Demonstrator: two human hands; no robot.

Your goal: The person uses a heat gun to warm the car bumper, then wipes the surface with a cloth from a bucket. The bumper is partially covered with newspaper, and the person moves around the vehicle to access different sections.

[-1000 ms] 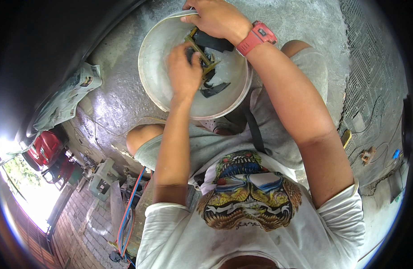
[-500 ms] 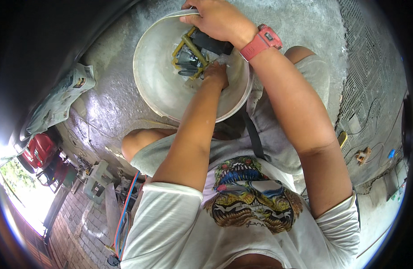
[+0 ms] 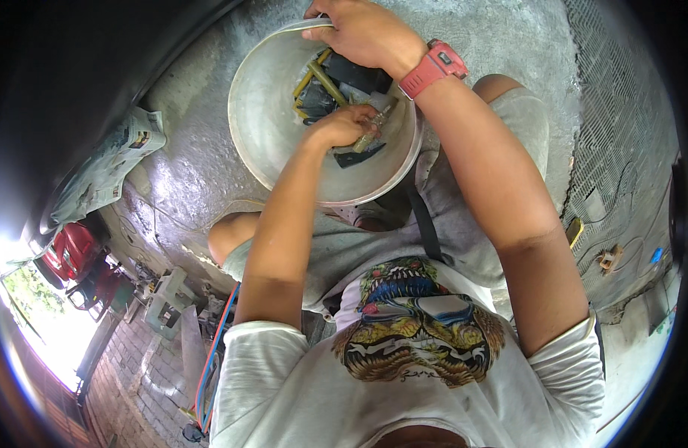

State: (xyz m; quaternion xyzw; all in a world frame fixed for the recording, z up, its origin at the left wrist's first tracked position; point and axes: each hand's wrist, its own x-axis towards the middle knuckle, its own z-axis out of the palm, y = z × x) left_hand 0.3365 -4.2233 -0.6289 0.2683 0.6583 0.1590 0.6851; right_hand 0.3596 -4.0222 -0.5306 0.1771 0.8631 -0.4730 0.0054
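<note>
A large white bucket (image 3: pixel 258 138) stands tilted toward me at the top middle. My right hand (image 3: pixel 370 36), with a red watch on its wrist, is closed over the bucket's far rim. Inside, my left hand (image 3: pixel 342 125) pinches a small translucent, yellowish piece (image 3: pixel 370 133) whose kind I cannot make out. Near the held piece lies a flat dark piece (image 3: pixel 359 155). Beyond my left hand are a yellow-green bar (image 3: pixel 327 82) and a black block (image 3: pixel 353 72), with other dark pieces among them.
Newspaper sheets (image 3: pixel 120 160) are at the left. A red machine (image 3: pixel 71 250) and a pale green machine part (image 3: pixel 167 302) are at the lower left, near red and blue hoses (image 3: pixel 223 340). A grey ribbed mat (image 3: pixel 612 149) lies at the right with small loose items on it.
My left hand has drawn back from the bucket's bottom and lifted the translucent piece. The flat dark piece is now uncovered. My right hand stays on the rim.
</note>
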